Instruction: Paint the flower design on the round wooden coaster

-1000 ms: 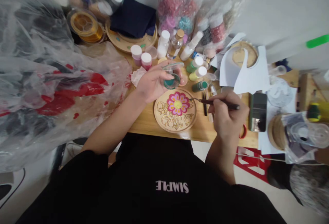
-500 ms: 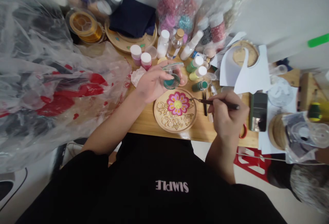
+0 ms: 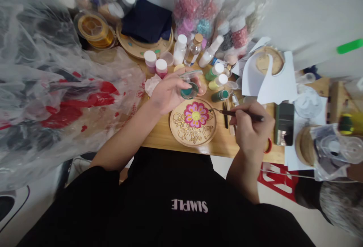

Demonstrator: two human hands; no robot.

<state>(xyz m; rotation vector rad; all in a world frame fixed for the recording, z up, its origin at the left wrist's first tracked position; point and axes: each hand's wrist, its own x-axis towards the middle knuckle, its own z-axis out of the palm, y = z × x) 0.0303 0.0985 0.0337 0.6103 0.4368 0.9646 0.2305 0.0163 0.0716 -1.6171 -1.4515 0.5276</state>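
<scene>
My left hand (image 3: 167, 91) is closed around a small clear cup of green paint (image 3: 187, 91), held just above the far edge of a round wooden plate (image 3: 176, 135). On the plate is a pink flower (image 3: 196, 114) with a yellow centre, and gold wire outlines of leaves and blossoms (image 3: 187, 131) curl around it. My right hand (image 3: 251, 126) grips a thin dark-handled tool (image 3: 241, 115), which looks like a paintbrush or spatula. Its fine tip rests at or just over a gold outline right of the flower; whether it touches is too small to tell.
Green and yellow paint bottles (image 3: 218, 82) stand beyond the plate. Behind them are a cork-topped bottle (image 3: 194, 50) and white bottles. Crumpled plastic (image 3: 113, 80) covers the left side. Right of my hand lie a phone (image 3: 284, 124), white paper (image 3: 275, 86) and a spool (image 3: 306, 145).
Both hands keep nearly the same place and grip. The tool's tip stays by the gold outline right of the flower, and the view has shifted very slightly.
</scene>
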